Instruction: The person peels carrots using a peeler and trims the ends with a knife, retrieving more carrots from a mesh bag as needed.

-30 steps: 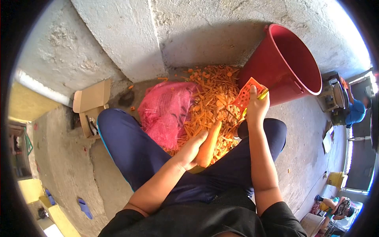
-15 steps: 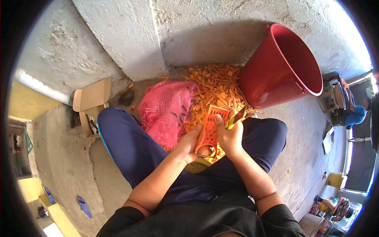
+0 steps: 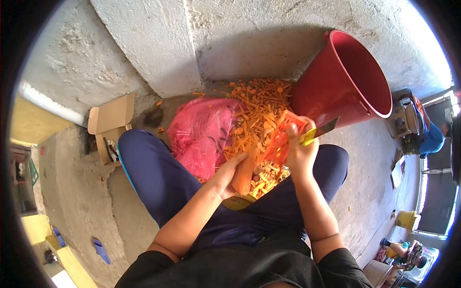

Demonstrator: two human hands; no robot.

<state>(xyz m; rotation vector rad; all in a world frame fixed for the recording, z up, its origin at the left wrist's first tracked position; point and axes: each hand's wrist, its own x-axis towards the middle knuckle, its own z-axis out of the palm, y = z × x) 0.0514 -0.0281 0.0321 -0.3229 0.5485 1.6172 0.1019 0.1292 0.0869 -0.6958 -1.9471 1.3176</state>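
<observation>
My left hand [image 3: 225, 176] is wrapped round a thick orange carrot [image 3: 244, 175], held slanting up and away from me between my knees. To its right, my right hand [image 3: 303, 154] grips an orange plastic grater-peeler [image 3: 277, 144] with rows of holes, tilted and slightly blurred. A knife with a yellow handle [image 3: 308, 137] is held in the same hand, its dark blade pointing up to the right. The peeler and the carrot are apart. Below them, orange peelings [image 3: 263, 185] lie around a yellowish container [image 3: 236, 203], mostly hidden by my hands and legs.
A pink mesh sack [image 3: 199, 128] lies ahead, beside a heap of carrot peelings [image 3: 261, 103] against the wall. A large red bucket [image 3: 321, 91] leans at the right. An open cardboard box [image 3: 111, 117] stands left. Two people [image 3: 434, 139] are farther off at the right.
My right hand has moved right and up with the peeler and knife, away from my left hand. The carrot, earlier mostly hidden behind the peeler, now shows in my left hand.
</observation>
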